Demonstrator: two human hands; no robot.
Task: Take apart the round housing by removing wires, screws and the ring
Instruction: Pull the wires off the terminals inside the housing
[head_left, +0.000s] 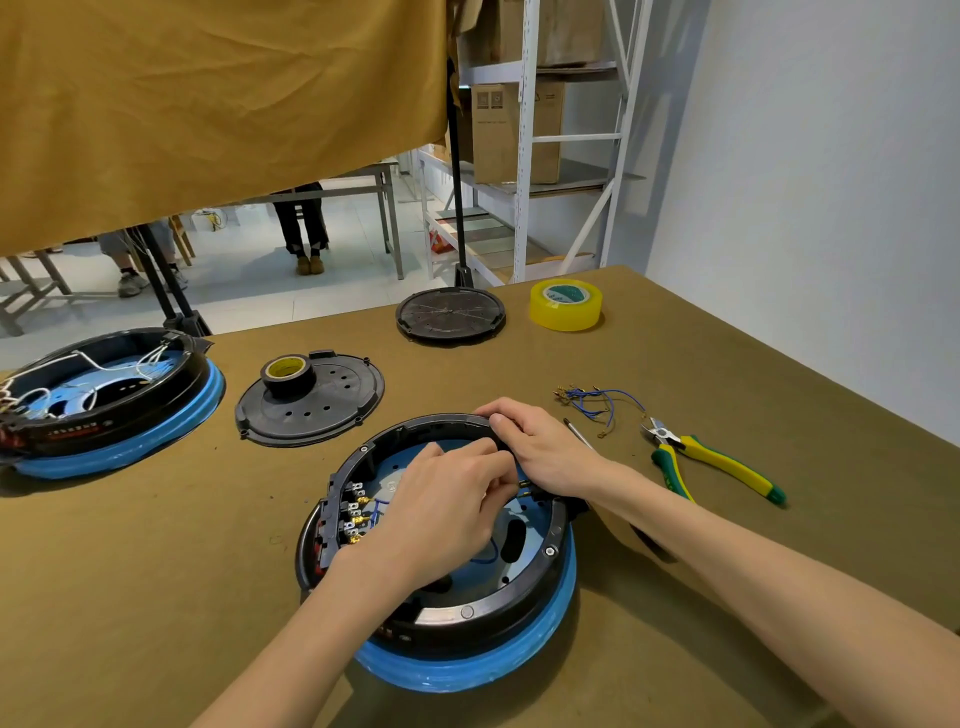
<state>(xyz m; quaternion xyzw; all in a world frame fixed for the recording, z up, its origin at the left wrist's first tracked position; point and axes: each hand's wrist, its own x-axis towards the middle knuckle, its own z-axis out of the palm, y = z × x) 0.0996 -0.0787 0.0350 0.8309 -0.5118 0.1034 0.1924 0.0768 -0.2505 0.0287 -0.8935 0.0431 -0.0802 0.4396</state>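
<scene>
Black rigid plastic round housing (441, 561) sat nearest the person, left of the pliers (717, 462). Left hand (447, 499) pinched a thin wire inside; right hand (545, 452) gripped the far rim. Wire likely limp, terminals delicate: pull at connector.

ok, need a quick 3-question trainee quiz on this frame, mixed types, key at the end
1. True or false: the cutters lie to the right of the round housing.
2. What sits on the black cover behind the housing? A) black tape roll B) yellow tape roll C) screwdriver
3. Fill in: the left hand reaches inside the housing while the right hand grips its ___.

Key: 1 true; 2 A; 3 rim
</scene>
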